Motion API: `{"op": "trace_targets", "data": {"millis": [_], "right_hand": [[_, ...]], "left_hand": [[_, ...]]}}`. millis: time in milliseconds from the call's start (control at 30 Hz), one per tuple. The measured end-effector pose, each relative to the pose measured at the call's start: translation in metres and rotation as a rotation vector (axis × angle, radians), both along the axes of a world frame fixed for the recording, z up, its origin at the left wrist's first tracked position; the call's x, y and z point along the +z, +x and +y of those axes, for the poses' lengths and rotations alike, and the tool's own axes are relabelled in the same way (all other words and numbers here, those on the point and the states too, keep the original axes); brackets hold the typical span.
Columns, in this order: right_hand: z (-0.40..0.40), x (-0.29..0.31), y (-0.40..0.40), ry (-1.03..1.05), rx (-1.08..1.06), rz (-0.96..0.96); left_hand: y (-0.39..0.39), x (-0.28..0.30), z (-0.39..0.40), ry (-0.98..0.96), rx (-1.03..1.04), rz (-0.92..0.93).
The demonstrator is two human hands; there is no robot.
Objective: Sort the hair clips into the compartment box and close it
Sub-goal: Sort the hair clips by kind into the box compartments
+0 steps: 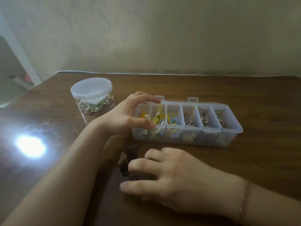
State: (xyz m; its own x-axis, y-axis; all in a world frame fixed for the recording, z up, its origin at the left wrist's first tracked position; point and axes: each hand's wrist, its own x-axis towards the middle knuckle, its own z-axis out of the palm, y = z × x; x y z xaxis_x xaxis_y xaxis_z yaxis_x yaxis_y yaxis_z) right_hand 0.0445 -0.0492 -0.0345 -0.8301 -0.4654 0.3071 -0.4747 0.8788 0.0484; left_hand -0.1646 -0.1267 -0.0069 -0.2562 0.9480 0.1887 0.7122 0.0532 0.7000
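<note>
Clear plastic makes up the long compartment box (187, 126), which sits on the brown wooden table (244, 160) near the middle. It has six little rooms in a row. The lid looks open and folded back behind it, with two small tabs sticking up at the far edge. The rooms on the left side hold yellow, white and blue hair clips (160, 119). The rooms on the right side hold small grey and pale things, too blurry to name.

The left hand (130, 115) holds the left end of the box. Its fingers curl over the far rim and its thumb presses the near rim.

The right hand (172, 175) lies low on the table, just in front of the box. Its fingers are spread and bent a little. The fingertips touch a small pile of dark brown and black hair clips (126, 160) lying on the table. I cannot tell if any clip is pinched yet. A thin bracelet (245, 198) goes around the right wrist.

A round clear plastic jar (92, 97) with a pale lid stands to the left of the box, well apart from it. Shiny gold bits are inside it. A bright spot of light shines on the table at the left.
</note>
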Motion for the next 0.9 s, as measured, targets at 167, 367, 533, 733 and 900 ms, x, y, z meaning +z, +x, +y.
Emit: {"op": "trace_targets", "data": {"millis": [167,367,533,733,900], "right_hand": [[0.007,0.007,0.000,-0.002,-0.018,-0.053],[0.047,0.040,0.016,-0.385,-0.199,-0.055],[0.038,0.046,0.023,-0.024,-0.275,-0.116],[0.035,0.048,0.029,0.091,-0.498,-0.219],[0.038,0.048,0.024,0.063,-0.435,-0.408]], "left_hand": [[-0.001,-0.002,0.002,0.010,-0.005,-0.006],[-0.002,-0.002,0.002,0.031,-0.030,-0.004],[0.000,-0.002,0.003,0.040,-0.039,-0.023],[-0.001,-0.002,0.002,0.031,-0.038,-0.028],[-0.002,-0.002,0.003,0.025,-0.043,-0.037]]}}
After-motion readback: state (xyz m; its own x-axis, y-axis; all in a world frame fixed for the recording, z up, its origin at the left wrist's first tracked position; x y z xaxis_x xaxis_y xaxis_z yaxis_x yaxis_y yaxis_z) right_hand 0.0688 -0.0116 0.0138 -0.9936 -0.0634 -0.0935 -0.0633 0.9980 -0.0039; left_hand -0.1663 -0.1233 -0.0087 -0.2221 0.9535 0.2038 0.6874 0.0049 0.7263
